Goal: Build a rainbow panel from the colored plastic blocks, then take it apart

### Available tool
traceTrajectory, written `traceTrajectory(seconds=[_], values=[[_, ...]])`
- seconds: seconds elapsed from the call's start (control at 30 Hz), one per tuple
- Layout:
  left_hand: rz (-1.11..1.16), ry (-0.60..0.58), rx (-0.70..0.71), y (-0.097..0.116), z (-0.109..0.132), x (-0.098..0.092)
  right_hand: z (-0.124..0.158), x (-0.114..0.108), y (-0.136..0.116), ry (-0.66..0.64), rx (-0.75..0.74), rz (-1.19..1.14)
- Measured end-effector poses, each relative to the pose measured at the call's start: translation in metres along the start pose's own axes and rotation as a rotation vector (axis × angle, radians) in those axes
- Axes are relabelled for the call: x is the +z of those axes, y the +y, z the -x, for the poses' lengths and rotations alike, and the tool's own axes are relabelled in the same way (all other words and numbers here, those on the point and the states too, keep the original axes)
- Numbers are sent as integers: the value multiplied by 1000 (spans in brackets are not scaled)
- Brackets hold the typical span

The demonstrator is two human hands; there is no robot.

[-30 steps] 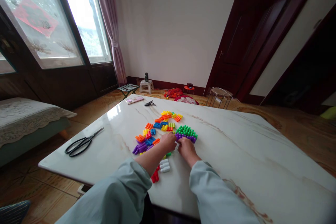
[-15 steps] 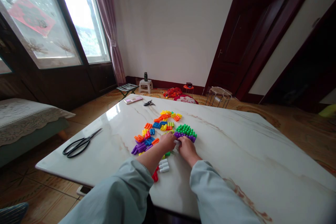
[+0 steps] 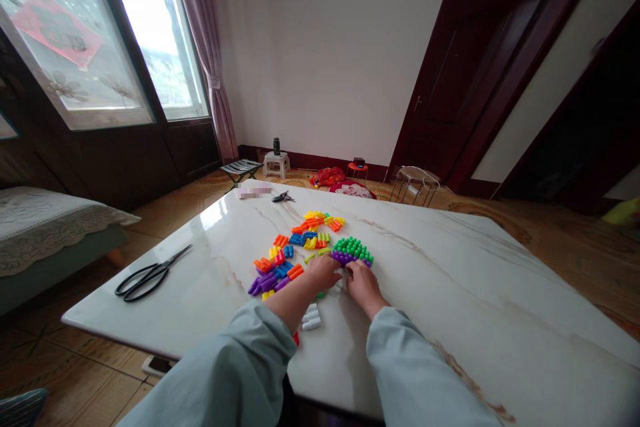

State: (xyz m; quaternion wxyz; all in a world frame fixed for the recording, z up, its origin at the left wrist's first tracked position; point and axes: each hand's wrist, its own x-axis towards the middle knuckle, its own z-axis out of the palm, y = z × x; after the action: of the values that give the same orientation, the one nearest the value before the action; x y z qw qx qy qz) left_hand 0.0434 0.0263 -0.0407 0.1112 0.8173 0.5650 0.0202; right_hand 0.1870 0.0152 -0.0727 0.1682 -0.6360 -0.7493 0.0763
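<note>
A cluster of bullet-shaped plastic building blocks, with green rows (image 3: 353, 248) behind and a purple row (image 3: 345, 257) in front, stands on the marble-look table. My left hand (image 3: 324, 273) is at its front left corner, fingers curled and pressed together against the purple row. At the front right, my right hand (image 3: 363, 285) has its bent fingers against the same row. What either set of fingertips holds is hidden. White blocks (image 3: 311, 317) lie nearer to me, below my left wrist. Loose orange, yellow, blue and purple blocks (image 3: 265, 282) are spread to the left.
Black-handled scissors (image 3: 145, 279) lie at the table's left side. A phone (image 3: 254, 189), blurred out, and a small dark keyring-like item (image 3: 283, 197) are near the far edge. Beyond the table stand a white stool (image 3: 276, 164) and a folding stool (image 3: 241, 168).
The white piece between my fingertips no longer shows clearly there. My hands have drawn slightly apart, with my right hand a little further right. The view has shifted slightly.
</note>
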Motion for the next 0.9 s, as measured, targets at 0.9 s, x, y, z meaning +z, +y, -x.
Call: traceTrajectory(seconds=[0.9], values=[[20, 82, -237, -69, 39, -63, 0, -8, 12, -75, 88, 70]])
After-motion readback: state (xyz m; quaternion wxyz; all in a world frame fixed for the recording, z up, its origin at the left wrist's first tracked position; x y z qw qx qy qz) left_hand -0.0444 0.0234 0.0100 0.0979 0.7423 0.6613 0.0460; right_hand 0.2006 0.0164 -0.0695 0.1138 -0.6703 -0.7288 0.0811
